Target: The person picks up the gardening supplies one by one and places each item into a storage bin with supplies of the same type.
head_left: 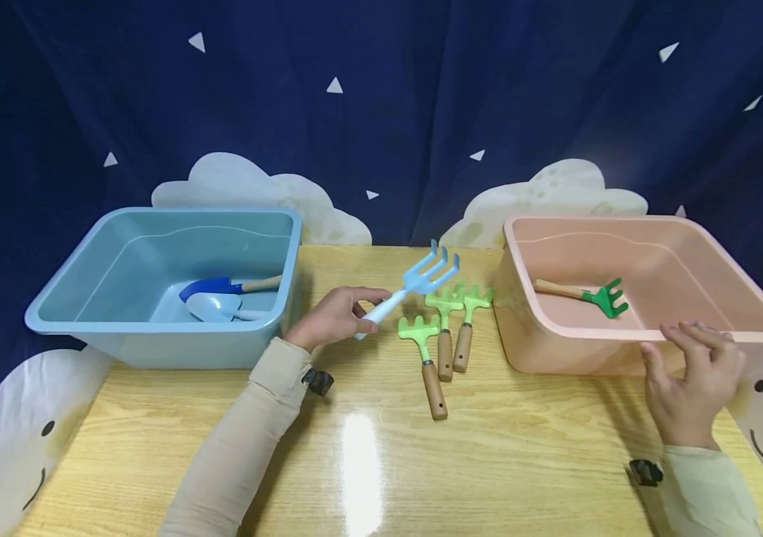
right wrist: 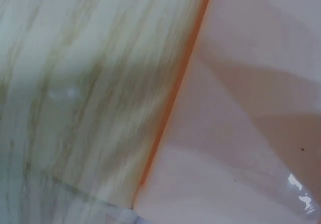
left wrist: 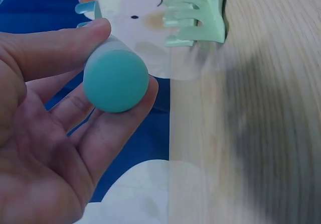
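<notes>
Left hand (head_left: 337, 317) pinches a light-blue hand rake (head_left: 417, 280) above the bench (head_left: 488, 462), apparently a carrying step; next calls for clearing three green rakes (head_left: 444, 352). Right hand (head_left: 696, 380) rests loose-fingered on the pink tub (head_left: 589, 355).

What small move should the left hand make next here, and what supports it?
Probably carry the light-blue rake toward the pink tub: the left hand holds it, and that tub contains a green rake, whereas the blue tub contains two trowels.
</notes>
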`<state>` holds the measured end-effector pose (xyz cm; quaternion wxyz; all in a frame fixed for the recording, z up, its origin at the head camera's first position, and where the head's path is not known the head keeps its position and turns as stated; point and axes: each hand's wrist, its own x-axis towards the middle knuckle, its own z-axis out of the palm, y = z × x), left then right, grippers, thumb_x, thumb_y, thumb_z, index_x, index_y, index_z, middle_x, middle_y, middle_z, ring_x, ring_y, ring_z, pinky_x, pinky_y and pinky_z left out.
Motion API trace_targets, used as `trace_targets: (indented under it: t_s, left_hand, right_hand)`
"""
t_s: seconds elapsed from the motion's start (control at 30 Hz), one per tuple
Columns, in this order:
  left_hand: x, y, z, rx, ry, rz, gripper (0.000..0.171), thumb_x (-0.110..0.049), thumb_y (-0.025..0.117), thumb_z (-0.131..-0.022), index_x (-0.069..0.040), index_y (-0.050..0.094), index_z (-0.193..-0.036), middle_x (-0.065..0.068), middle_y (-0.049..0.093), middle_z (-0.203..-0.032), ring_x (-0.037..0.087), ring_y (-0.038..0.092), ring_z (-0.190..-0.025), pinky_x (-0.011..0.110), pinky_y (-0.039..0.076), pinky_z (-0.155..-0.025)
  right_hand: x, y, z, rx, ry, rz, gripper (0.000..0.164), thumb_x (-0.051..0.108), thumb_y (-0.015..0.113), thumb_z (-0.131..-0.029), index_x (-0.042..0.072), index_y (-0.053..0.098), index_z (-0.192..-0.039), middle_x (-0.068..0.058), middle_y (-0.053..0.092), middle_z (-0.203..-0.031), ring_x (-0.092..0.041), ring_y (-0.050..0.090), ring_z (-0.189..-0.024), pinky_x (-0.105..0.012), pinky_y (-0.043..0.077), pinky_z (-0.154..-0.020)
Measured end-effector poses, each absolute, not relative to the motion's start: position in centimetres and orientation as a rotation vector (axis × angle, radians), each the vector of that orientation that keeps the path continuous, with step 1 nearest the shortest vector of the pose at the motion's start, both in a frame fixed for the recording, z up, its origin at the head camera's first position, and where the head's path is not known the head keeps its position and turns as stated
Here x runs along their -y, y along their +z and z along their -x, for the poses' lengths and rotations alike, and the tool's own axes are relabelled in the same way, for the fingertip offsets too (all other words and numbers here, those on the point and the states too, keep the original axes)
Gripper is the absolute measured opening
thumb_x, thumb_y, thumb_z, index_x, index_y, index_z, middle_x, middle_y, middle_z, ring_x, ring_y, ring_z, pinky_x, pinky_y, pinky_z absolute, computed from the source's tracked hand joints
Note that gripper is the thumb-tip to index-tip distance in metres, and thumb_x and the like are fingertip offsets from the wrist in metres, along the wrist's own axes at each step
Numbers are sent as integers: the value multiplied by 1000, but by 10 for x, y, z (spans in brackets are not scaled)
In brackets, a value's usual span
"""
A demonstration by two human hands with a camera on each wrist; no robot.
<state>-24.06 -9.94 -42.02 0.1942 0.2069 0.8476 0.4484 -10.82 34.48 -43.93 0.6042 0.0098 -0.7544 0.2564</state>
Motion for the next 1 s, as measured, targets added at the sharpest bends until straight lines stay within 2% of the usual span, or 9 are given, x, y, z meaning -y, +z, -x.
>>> trace_targets:
  t_s: [0.2, 0.4, 0.6, 0.73, 1.0]
  left_hand:
    - [92, -410, 239, -2399, 1274, -614, 60, -2, 73, -85, -26, 60, -138, 5, 64, -128, 19, 61, -76, 28, 51, -60]
    - [82, -397, 236, -2412, 1297, -663, 59, -1, 70, -87, -25, 59, -139, 8, 66, -123, 21, 63, -84, 29, 52, -61]
    - [67, -378, 240, -2444, 1228, -811, 58, -2, 72, -87, -24, 59, -139, 3, 65, -131, 19, 63, -79, 27, 51, -62]
    - [58, -363, 246, -2440, 1176, -915, 57, -2, 70, -88, -22, 58, -140, 3, 64, -134, 23, 66, -77, 26, 50, -62]
    - [47, -342, 254, -2411, 1120, -959, 56, -3, 70, -88, -20, 58, -141, 5, 65, -134, 18, 67, -75, 23, 48, -60]
  right_hand:
    - [-338, -435, 107, 1691, 649, -20, 69, 59, 72, -81, -9, 72, -94, -32, 63, -101, -39, 58, -111, -37, 34, -106]
    - [-337, -434, 108, 1691, 642, -46, 68, 58, 72, -81, -9, 72, -94, -33, 63, -101, -42, 58, -109, -37, 34, -105]
    - [-344, -439, 107, 1733, 629, -30, 69, 59, 71, -81, -9, 72, -95, -34, 62, -102, -44, 56, -111, -41, 33, -110]
    - [-349, -442, 106, 1757, 623, -23, 69, 59, 71, -82, -8, 71, -97, -34, 61, -104, -43, 56, -112, -43, 32, -111]
    - [-352, -442, 106, 1772, 610, -16, 68, 59, 70, -82, -7, 72, -98, -34, 61, -105, -43, 56, -113, -39, 31, -109]
